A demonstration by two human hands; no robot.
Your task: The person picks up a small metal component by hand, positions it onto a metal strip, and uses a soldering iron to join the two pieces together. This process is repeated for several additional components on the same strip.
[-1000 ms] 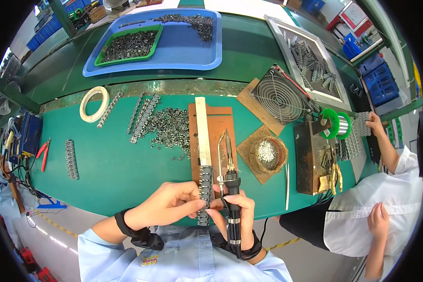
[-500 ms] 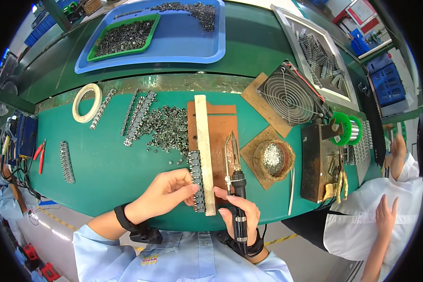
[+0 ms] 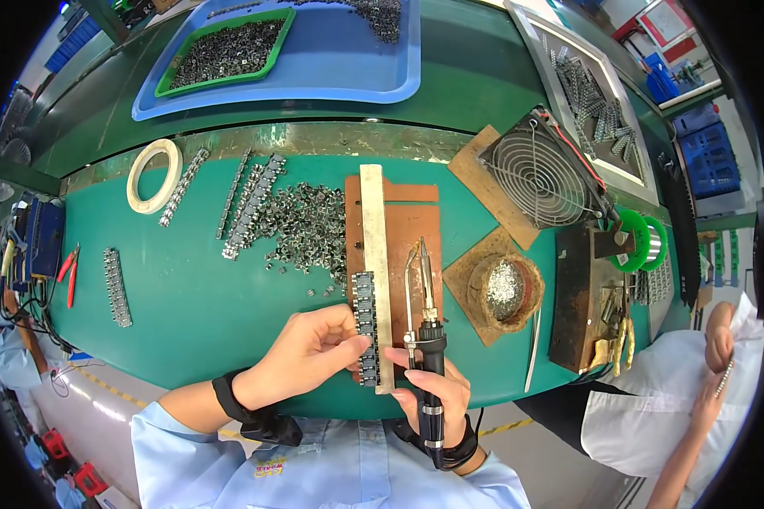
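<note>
left hand (image 3: 310,352) pinches component strip (image 3: 365,327) against pale bar (image 3: 375,271) | right hand (image 3: 433,390) grips soldering iron (image 3: 427,339), tip off strip | loose parts pile (image 3: 301,225) remains, finished strips (image 3: 115,284) few

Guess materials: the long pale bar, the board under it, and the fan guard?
Pale bar: probably metal, possibly wood; matte cream, straight-edged. Brown board: looks like hardboard or phenolic sheet, dull and scuffed. Fan guard: bare steel wire, thin grey concentric rings.

Bright, even light; fisheye-bent edges.
</note>
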